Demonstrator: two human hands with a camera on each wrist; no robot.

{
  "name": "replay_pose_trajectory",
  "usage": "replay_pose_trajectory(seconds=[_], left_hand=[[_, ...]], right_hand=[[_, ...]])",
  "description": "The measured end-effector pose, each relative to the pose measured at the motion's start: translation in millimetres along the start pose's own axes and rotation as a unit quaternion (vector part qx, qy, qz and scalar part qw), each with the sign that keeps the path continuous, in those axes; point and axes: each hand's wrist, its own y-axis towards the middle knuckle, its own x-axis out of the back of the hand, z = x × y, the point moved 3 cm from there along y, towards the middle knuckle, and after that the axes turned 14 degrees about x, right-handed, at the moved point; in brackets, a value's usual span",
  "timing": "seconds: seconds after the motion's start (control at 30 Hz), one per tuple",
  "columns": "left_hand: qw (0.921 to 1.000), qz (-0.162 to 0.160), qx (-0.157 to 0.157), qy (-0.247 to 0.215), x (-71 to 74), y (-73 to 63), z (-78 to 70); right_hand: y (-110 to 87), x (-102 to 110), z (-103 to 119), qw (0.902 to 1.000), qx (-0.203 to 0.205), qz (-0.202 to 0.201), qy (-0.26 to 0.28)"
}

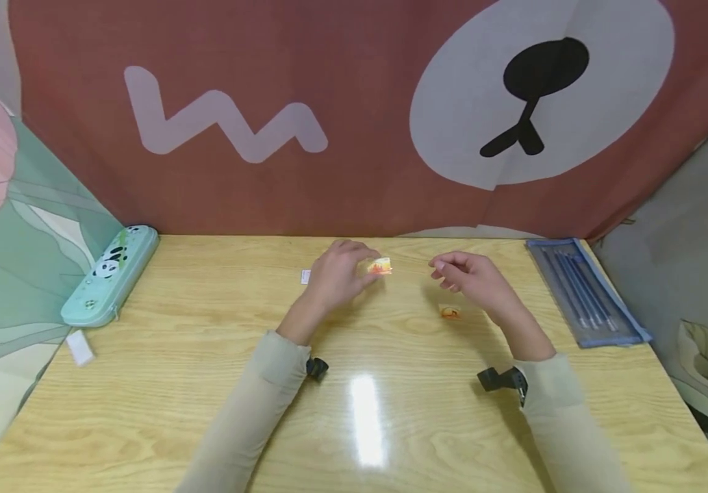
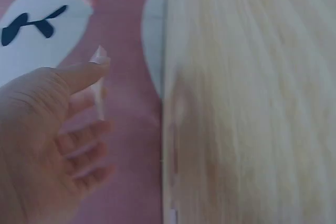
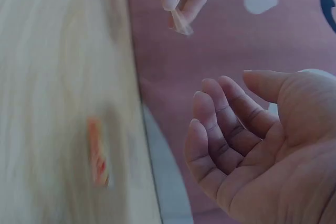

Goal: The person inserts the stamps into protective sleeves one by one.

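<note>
My left hand (image 1: 340,274) is over the far middle of the table and pinches a small yellow-and-orange printed piece (image 1: 380,266) between thumb and fingers. In the left wrist view this piece (image 2: 98,85) looks thin, pale and partly see-through; its exact kind is unclear. To its right, my right hand (image 1: 468,277) hovers with loosely curled fingers and nothing in them. Below that hand lies a small orange printed piece (image 1: 450,312), seen blurred in the right wrist view as an orange-red strip (image 3: 98,151). Partly hidden behind my left hand is a small white item (image 1: 305,276).
A mint pencil case (image 1: 110,277) with pandas lies at the table's left edge, with a white block (image 1: 79,348) beside it. At right, a blue-edged mesh pouch (image 1: 588,291) holds several pencils. A reddish-brown cloth (image 1: 366,185) hangs along the back edge of the wooden table (image 1: 163,411).
</note>
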Motion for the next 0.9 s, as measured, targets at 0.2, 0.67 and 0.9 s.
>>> replay_pose_trajectory(seconds=[0.2,0.67,0.9], left_hand=[[0.9969,0.064,0.027,0.036,-19.2,14.9,0.6],[0.9882,0.115,0.058,0.083,-35.8,15.8,-1.7],[0.9866,0.124,0.065,0.084,-33.7,17.9,-2.5]], right_hand=[[-12.3,7.5,-16.0,0.9993,-0.013,0.015,-0.032],[-19.1,20.2,-27.5,0.9984,-0.004,0.018,-0.054],[-20.6,24.6,-27.1,0.9981,-0.003,0.013,-0.059]])
